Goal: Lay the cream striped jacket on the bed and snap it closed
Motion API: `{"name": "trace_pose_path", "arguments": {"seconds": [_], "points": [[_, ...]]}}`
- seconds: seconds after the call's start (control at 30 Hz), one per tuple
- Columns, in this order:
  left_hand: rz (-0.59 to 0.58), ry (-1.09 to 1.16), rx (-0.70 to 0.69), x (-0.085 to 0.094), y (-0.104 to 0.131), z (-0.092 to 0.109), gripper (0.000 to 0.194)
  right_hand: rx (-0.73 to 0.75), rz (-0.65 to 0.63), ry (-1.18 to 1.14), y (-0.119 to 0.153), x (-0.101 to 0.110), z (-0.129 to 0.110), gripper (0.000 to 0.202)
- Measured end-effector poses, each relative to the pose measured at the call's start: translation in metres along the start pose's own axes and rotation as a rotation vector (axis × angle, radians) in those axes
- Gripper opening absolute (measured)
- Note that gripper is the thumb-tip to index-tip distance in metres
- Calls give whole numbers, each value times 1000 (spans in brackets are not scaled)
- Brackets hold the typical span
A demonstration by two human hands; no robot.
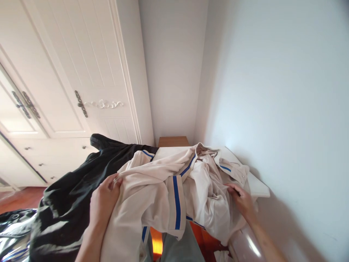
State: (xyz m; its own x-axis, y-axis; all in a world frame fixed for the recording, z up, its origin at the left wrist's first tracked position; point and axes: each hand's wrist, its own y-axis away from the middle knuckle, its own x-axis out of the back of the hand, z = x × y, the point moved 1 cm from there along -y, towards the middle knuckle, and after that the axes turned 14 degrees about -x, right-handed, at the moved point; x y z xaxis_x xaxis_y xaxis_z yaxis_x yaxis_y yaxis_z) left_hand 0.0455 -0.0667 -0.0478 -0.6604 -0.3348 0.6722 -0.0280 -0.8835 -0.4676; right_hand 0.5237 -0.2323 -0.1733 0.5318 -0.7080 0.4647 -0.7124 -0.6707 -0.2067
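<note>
A cream garment with blue stripes (158, 189) lies rumpled over a white tabletop and hangs down over its near edge; it looks like a jacket or shirt, with what seem to be small snaps near its right end. My left hand (105, 193) pinches a fold at the garment's left side. On the right, my right hand (241, 198) grips the cloth between thumb and fingers. Part of the garment's shape is hidden in its folds. Beside my left hand a black garment (73, 189) drapes over the table's left side.
The white table (259, 187) stands against the pale wall (286, 91) on the right. A brown wooden box-like piece (173, 141) sits behind it. A white wardrobe (68, 65) with dark handles fills the left. More clothing (16, 236) lies at the lower left, above a reddish floor (24, 198).
</note>
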Motion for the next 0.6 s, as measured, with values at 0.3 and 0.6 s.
{"name": "trace_pose_path", "arguments": {"seconds": [0.3,0.6], "points": [[62,-168,-797,-43,54,65,39,-61,59,19,-63,22,-10,38],[-409,-62,-718,-135,91,110,59,-15,-114,-122,-113,7,-13,35]]}}
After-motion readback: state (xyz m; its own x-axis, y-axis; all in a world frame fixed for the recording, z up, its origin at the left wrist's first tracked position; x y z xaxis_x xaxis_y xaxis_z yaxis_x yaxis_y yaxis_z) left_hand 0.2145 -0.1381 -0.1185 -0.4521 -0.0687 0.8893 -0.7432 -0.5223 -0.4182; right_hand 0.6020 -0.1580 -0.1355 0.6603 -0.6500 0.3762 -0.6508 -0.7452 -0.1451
